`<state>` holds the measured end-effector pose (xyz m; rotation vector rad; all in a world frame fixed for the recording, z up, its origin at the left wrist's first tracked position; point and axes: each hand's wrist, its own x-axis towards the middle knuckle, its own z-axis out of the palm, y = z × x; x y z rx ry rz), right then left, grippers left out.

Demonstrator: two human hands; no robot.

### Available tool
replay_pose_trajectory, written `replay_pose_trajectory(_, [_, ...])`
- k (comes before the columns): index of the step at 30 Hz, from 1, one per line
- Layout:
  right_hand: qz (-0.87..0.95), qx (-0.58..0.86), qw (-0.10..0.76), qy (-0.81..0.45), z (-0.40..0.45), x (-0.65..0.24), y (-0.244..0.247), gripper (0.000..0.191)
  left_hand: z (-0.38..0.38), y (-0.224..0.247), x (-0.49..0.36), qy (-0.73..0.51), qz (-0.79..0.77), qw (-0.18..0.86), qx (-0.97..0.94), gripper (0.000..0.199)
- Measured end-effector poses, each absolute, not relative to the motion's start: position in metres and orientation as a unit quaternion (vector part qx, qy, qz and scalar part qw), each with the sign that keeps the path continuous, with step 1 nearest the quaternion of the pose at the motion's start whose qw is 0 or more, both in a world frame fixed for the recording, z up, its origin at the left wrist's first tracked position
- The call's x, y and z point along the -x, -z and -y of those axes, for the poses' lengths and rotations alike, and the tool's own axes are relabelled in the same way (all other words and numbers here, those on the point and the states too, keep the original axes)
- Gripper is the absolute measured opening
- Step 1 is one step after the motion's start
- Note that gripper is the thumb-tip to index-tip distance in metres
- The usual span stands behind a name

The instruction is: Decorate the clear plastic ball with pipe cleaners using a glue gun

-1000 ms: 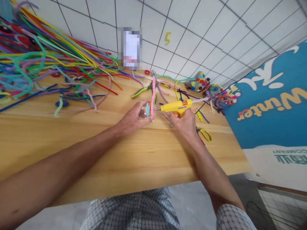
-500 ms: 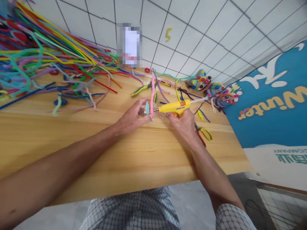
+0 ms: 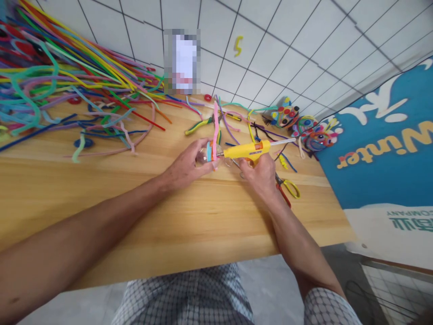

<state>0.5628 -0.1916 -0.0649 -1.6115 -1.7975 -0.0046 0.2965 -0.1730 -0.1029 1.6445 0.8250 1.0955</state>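
My left hand (image 3: 186, 167) is closed around a small clear plastic ball (image 3: 202, 156) that has pipe cleaners wound about its middle in light blue, orange and pink. A loose length of pink pipe cleaner (image 3: 216, 122) stands up from it, away from me. My right hand (image 3: 260, 174) grips a yellow hot glue gun (image 3: 246, 151) by its handle, with a clear glue stick (image 3: 282, 141) poking out of the back. The gun's nozzle meets the pink band on the ball's right side, or lies very close to it; I cannot tell which.
Many coloured pipe cleaners (image 3: 101, 67) heap at the far left. Pliers (image 3: 199, 126) with green-yellow handles lie beyond my hands, scissors (image 3: 289, 188) right of my right hand. Decorated fish-like figures (image 3: 286, 115) stand by the tiled wall (image 3: 270, 49). A blurred phone-like screen (image 3: 185, 63) leans there.
The glue gun and my right hand have shifted very slightly to the right. My left hand and the ball hold almost the same place.
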Motion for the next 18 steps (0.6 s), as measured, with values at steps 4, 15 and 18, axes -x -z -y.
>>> replay_pose_trajectory(4, [0.702, 0.621, 0.349, 0.014, 0.1922, -0.5647, 0.066, 0.022, 0.1729, 0.1035, -0.2974, -0.448, -0.343, 0.474, -0.677, 0.07])
replay_pose_trajectory(15, [0.701, 0.628, 0.337, 0.026, 0.1919, -0.5681, 0.0665, 0.021, 0.1747, 0.0971, -0.2977, -0.439, -0.348, 0.47, -0.682, 0.071])
replay_pose_trajectory(18, [0.705, 0.627, 0.329, 0.033, 0.1924, -0.5704, 0.0674, 0.018, 0.1749, 0.0963, -0.2975, -0.432, -0.353, 0.48, -0.678, 0.074])
